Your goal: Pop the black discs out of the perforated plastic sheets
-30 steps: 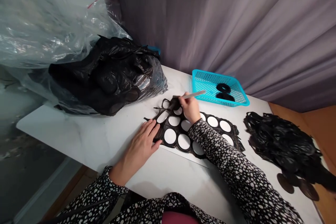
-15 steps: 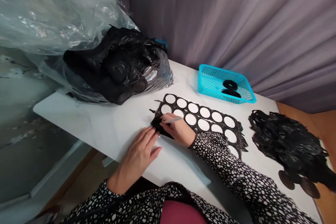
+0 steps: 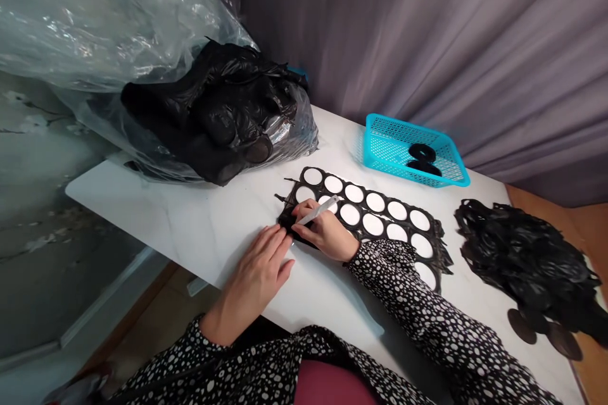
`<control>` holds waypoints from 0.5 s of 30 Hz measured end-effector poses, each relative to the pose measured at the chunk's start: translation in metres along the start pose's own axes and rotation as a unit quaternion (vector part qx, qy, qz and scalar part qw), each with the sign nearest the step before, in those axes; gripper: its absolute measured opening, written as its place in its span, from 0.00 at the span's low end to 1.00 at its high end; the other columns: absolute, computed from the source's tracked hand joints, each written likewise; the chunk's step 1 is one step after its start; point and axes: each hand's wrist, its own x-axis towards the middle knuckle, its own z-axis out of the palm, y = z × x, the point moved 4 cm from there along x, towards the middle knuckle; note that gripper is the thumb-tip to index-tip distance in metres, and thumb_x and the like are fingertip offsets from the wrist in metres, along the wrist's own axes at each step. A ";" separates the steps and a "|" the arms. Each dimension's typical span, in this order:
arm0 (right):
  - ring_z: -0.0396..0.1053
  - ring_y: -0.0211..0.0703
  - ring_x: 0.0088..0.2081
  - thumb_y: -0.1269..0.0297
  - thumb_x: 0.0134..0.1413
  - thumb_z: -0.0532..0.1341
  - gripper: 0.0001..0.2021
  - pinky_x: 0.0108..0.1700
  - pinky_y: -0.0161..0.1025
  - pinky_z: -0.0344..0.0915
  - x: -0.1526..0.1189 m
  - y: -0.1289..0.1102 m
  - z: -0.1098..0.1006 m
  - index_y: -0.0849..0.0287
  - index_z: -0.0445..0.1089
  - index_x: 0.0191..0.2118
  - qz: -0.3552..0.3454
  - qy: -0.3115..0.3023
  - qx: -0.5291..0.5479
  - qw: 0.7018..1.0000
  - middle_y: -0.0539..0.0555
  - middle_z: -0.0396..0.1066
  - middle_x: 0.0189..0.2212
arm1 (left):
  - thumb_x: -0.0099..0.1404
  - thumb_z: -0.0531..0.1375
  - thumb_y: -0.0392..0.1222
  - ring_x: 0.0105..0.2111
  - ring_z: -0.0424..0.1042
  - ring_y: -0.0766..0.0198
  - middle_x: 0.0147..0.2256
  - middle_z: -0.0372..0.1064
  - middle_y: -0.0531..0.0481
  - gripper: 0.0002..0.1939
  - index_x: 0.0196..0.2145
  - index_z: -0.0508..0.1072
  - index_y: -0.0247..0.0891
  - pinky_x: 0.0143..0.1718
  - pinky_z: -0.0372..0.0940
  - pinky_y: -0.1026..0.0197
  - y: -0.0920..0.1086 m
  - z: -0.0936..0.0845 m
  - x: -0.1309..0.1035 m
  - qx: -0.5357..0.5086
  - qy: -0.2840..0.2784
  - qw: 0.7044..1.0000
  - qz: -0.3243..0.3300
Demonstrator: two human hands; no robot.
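Observation:
A black sheet (image 3: 386, 213) lies on the table with rows of round openings that look white inside. My right hand (image 3: 332, 237) is closed around a slim grey-white pen-shaped tool (image 3: 325, 205), its lower end angled down at the sheet's near left corner. The tip of this tool is hidden by my fingers. Flat on the table, my left hand (image 3: 256, 275) is open, with its fingertips touching the dark corner of the sheet beside the right hand. My right sleeve covers part of the sheet's near edge.
At the back right stands a blue plastic basket (image 3: 380, 168) holding black rings (image 3: 422, 152). A heap of black scraps (image 3: 532, 259) lies at the right, with dark discs (image 3: 522, 327) beside it. Clear plastic bagging with black material (image 3: 213, 120) fills the back left of the white table (image 3: 190, 228).
The tool's handle has tilted more upright in my right hand. My left hand stays at the corner. The whole view has shifted slightly.

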 end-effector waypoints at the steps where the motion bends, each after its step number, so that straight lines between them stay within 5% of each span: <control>1: 0.66 0.43 0.41 0.70 0.59 0.60 0.04 0.45 0.43 0.65 0.000 0.000 0.000 0.58 0.65 0.33 -0.001 -0.001 -0.002 1.000 0.56 0.65 0.41 | 0.71 0.54 0.39 0.60 0.62 0.48 0.56 0.66 0.37 0.18 0.56 0.67 0.29 0.61 0.61 0.44 0.000 0.000 0.000 -0.001 -0.001 1.000 0.000; 12: 0.63 0.49 0.47 0.73 0.62 0.54 0.06 0.50 0.47 0.65 -0.014 -0.014 0.018 0.58 0.65 0.36 -0.055 0.010 -0.143 0.988 0.62 0.66 0.47 | 0.70 0.53 0.37 0.60 0.62 0.48 0.55 0.66 0.36 0.17 0.54 0.67 0.29 0.61 0.62 0.43 0.001 -0.003 0.001 -0.002 0.013 1.000 0.010; 15: 0.63 0.48 0.42 0.73 0.61 0.53 0.06 0.47 0.46 0.65 -0.003 -0.003 0.012 0.57 0.64 0.33 -0.030 0.056 -0.144 0.988 0.59 0.68 0.40 | 0.69 0.53 0.35 0.60 0.63 0.49 0.55 0.66 0.36 0.18 0.55 0.66 0.30 0.61 0.62 0.43 -0.001 -0.003 0.003 -0.012 0.011 1.000 0.014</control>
